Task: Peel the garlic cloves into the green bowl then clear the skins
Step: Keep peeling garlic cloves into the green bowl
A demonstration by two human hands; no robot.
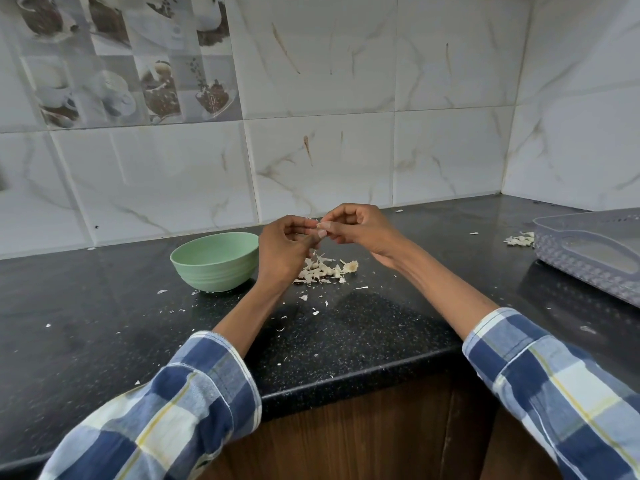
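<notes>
Both hands meet above the black counter [363, 327], just right of the green bowl [214, 261]. The left hand [284, 251] and right hand [360, 226] have curled fingers pinching one small pale garlic clove [320, 230] between them, its papery skin partly loose. Beneath lies a heap of whitish skins [325, 270], with flakes scattered around. A grey basket [588, 254] sits far right.

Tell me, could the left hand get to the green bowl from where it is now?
Probably yes. The left hand hovers just right of the green bowl with nothing between them, but both it and the right hand pinch a garlic clove, so its grip is occupied.
</notes>
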